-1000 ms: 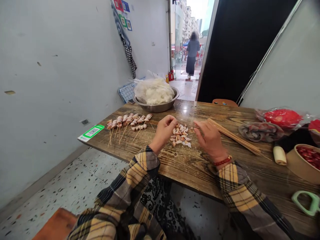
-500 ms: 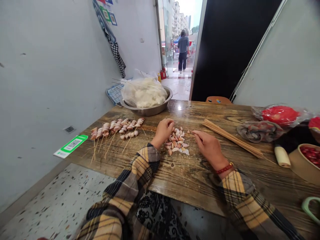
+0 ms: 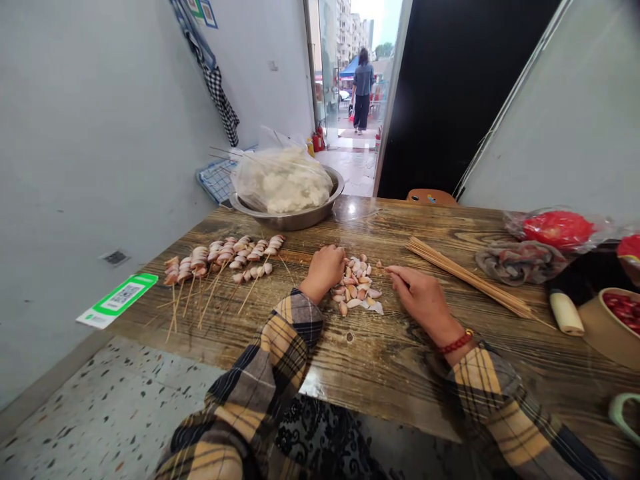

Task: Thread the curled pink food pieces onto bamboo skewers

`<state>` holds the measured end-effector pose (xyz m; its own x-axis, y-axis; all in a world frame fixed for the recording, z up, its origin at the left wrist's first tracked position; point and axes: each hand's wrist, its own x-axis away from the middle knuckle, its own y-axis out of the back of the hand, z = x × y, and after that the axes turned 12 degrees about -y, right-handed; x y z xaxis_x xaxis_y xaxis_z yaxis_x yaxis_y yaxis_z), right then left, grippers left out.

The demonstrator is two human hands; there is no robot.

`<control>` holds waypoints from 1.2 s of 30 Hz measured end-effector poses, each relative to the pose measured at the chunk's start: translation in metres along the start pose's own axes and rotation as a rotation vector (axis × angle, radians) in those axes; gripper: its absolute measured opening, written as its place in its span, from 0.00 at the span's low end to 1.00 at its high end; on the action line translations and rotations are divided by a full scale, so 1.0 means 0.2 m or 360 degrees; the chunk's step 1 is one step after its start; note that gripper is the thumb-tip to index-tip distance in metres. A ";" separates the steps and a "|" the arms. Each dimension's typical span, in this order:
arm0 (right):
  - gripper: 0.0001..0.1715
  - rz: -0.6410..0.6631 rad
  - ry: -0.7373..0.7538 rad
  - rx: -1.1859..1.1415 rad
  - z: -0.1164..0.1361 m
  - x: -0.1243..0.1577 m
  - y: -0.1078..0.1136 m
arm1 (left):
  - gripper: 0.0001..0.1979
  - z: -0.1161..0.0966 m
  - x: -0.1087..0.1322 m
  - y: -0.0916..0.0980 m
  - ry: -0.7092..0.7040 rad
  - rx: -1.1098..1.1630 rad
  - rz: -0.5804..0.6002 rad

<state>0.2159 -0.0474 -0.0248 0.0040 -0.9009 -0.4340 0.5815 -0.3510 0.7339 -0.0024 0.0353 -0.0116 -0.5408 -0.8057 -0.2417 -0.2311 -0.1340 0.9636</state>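
Garlic cloves [image 3: 353,291] | piled between left grip [image 3: 326,268] and right grip [image 3: 421,293] | on table [image 3: 380,363]

Illumination: moderately bright, diffuse indoors. Daylight enters through the tall, clear glass door [image 3: 329,80]; the pale sky [image 3: 385,21] beyond approaches overexposure. Glare: white patches at the far and near edges of the brown, wood-grained rectangular table [image 3: 390,360]. Shadow: dark below the near edge. Definition: bare left hand [image 3: 325,272] and bare right hand [image 3: 421,295], clear outlines; pale-green, curved handle [image 3: 615,412] at right, soft. Distortion: wide-angle; verticals lean outward, borders stretch.
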 end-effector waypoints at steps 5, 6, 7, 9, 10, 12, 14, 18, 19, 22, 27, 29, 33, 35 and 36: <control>0.16 0.0045 0.0006 -0.0001 -0.01 0.00 0.01 | 0.05 0.00 0.00 0.00 -0.0019 0.0380 -0.0244; 0.15 0.0081 0.0011 0.0001 0.00 0.00 0.02 | 0.05 0.00 -0.01 0.00 0.0014 0.0581 -0.0328; 0.14 0.0131 0.0024 0.0007 0.01 0.00 0.03 | 0.05 0.00 -0.02 0.01 0.0060 0.0818 -0.0414; 0.13 0.0264 0.0067 0.0036 0.04 0.01 0.04 | 0.05 0.01 -0.02 0.03 0.0183 0.1330 -0.0553; 0.13 0.0335 0.0088 0.0070 0.06 0.01 0.04 | 0.05 0.00 -0.02 0.04 0.0242 0.1565 -0.0596; 0.13 0.0454 0.0120 0.0182 0.08 0.02 0.04 | 0.06 0.00 -0.02 0.07 0.0321 0.1938 -0.0644; 0.14 0.0508 0.0127 0.0308 0.10 0.02 0.03 | 0.09 -0.01 -0.01 0.10 0.0364 0.2179 -0.0676; 0.14 0.0526 0.0133 0.0424 0.11 0.02 0.01 | 0.12 -0.02 0.00 0.13 0.0374 0.2455 -0.0713; 0.14 0.0525 0.0134 0.0436 0.11 0.02 0.01 | 0.13 -0.02 0.00 0.13 0.0378 0.2502 -0.0706; 0.13 0.0505 0.0114 0.0495 0.12 0.01 0.00 | 0.14 -0.03 0.00 0.12 0.0398 0.2612 -0.0661; 0.11 0.0466 0.0051 0.0611 0.12 0.00 -0.02 | 0.15 -0.05 0.01 0.11 0.0373 0.2655 -0.0541; 0.11 0.0449 0.0032 0.0561 0.11 0.00 -0.02 | 0.14 -0.06 0.01 0.11 0.0376 0.2593 -0.0509; 0.12 0.0294 -0.0033 0.0372 0.08 -0.01 0.00 | 0.13 -0.09 0.01 0.09 0.0385 0.2461 -0.0420; 0.12 0.0180 -0.0054 0.0286 0.07 -0.01 0.01 | 0.11 -0.13 0.01 0.09 0.0384 0.2443 -0.0323; 0.12 0.0127 -0.0059 0.0244 0.06 -0.01 0.02 | 0.10 -0.14 0.01 0.09 0.0369 0.2437 -0.0274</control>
<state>0.2077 -0.0498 -0.0151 0.0136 -0.9354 -0.3535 0.4496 -0.3100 0.8377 0.0159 0.0146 0.0076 -0.3233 -0.9306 -0.1716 -0.9274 0.3477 -0.1382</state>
